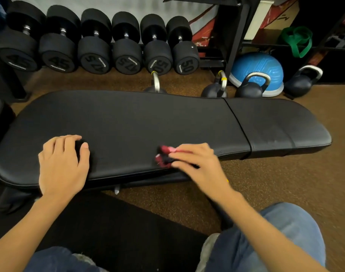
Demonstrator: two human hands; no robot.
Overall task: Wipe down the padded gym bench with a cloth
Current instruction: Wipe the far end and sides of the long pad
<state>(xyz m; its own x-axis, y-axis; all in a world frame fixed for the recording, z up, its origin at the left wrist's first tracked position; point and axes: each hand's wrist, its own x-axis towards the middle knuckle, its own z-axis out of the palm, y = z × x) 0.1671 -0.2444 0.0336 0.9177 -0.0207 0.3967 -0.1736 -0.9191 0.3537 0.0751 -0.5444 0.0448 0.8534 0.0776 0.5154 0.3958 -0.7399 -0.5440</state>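
Note:
A long black padded bench lies across the view, with a seam splitting off a shorter pad on the right. My right hand grips a small red and dark cloth and holds it down on the bench's near edge, around the middle. My left hand rests on the left part of the pad, its fingers loosely bent over the surface and holding nothing.
A row of black dumbbells sits on a rack behind the bench. Several kettlebells and a blue balance dome stand on the brown floor at the back right. My knees in jeans are in front.

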